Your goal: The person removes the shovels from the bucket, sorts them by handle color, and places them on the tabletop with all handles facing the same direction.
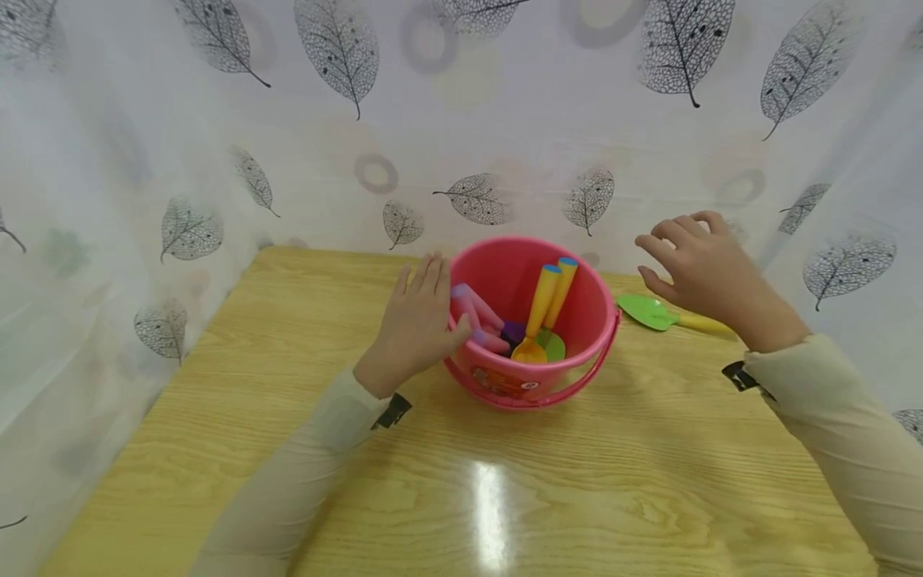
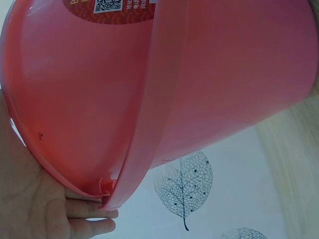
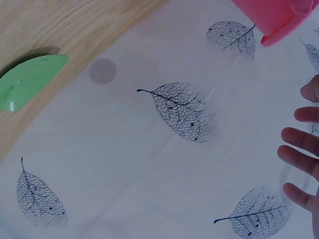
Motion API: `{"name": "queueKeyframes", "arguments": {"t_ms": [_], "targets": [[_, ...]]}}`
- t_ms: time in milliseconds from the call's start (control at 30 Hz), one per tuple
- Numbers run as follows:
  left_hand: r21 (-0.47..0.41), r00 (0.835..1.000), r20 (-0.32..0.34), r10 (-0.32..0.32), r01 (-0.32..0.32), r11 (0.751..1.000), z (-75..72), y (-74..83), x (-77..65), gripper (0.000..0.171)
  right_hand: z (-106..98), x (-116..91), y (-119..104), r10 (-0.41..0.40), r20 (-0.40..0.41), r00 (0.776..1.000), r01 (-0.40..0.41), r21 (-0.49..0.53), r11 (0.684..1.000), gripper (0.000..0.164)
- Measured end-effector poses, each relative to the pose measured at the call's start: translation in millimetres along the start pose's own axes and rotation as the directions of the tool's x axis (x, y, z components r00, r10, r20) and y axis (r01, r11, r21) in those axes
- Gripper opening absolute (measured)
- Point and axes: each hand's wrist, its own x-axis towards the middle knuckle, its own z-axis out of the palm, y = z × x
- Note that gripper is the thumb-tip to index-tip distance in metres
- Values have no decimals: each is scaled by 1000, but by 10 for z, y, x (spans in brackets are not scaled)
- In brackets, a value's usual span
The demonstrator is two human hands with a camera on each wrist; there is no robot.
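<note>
A pink toy bucket (image 1: pixel 497 268) stands on the table with its handle lowered toward the near side. My left hand (image 1: pixel 421 324) rests against its left rim with the fingers straight; in the left wrist view this hand (image 2: pixel 30 194) touches the rim beside the handle joint. Inside the bucket are a yellow toy spoon (image 1: pixel 530 351), a second yellow handle (image 1: pixel 560 293) by a green blade, and pink-and-purple pieces (image 1: pixel 479 308) partly covered by the rim. My right hand (image 1: pixel 698 260) hovers empty, fingers loosely bent, above a green toy shovel (image 1: pixel 649 311) with a yellow handle.
The wooden table (image 1: pixel 613 481) ends at the back and left against a white curtain (image 1: pixel 505 120) printed with leaves. The green shovel lies just right of the bucket, close to the table's back edge.
</note>
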Motion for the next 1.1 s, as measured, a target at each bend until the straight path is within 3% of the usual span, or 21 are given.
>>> {"name": "queueKeyframes", "arguments": {"t_ms": [167, 467, 1100], "targets": [[3, 1000, -5, 2, -2, 1000, -7, -1, 0, 77, -4, 185, -158, -100, 41, 994, 99, 28, 995, 28], [12, 1000, -12, 5, -5, 1000, 14, -9, 15, 77, 149, 389, -378, -223, 86, 971, 219, 57, 974, 38], [-11, 1000, 6, -7, 7, 1000, 5, -4, 5, 78, 336, 610, -411, -184, 272, 944, 160, 108, 981, 29]]}}
